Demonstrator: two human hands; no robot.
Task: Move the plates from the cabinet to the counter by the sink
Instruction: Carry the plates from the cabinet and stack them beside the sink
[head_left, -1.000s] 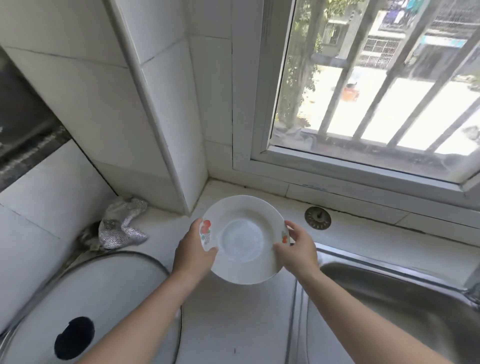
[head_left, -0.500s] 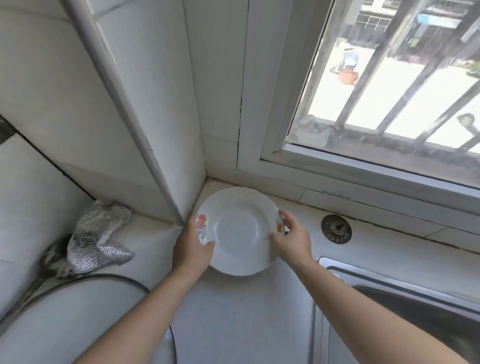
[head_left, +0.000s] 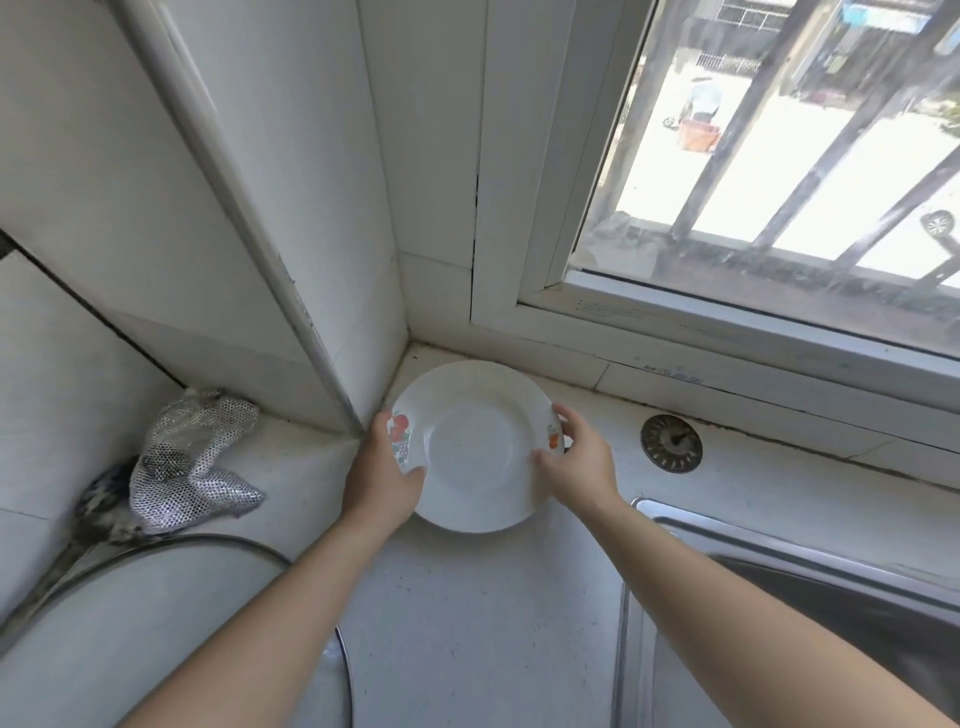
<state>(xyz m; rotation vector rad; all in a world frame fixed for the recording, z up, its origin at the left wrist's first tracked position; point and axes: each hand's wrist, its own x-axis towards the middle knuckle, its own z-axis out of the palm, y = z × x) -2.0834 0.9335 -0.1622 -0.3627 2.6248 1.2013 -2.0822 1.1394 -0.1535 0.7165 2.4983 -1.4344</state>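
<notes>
A white plate (head_left: 475, 441) with small fruit prints on its rim sits low over the white counter (head_left: 467, 623), in the corner under the window. My left hand (head_left: 382, 473) grips its left rim, thumb on top beside the red fruit print. My right hand (head_left: 576, 460) holds the right rim, thumb on the inside and fingers curled round the edge. Whether the plate touches the counter I cannot tell. The cabinet is out of view.
A steel sink (head_left: 810, 613) lies at the right, with a round metal drain strainer (head_left: 671, 443) on the ledge behind it. A silvery mesh cloth (head_left: 192, 462) lies at the left. A large round lid (head_left: 156, 623) fills the lower left. Tiled wall and window frame close the corner.
Both hands have carried the plate forward and down into the corner under the window. The view has moved closer and tilted left, leaving less of the sink visible.
</notes>
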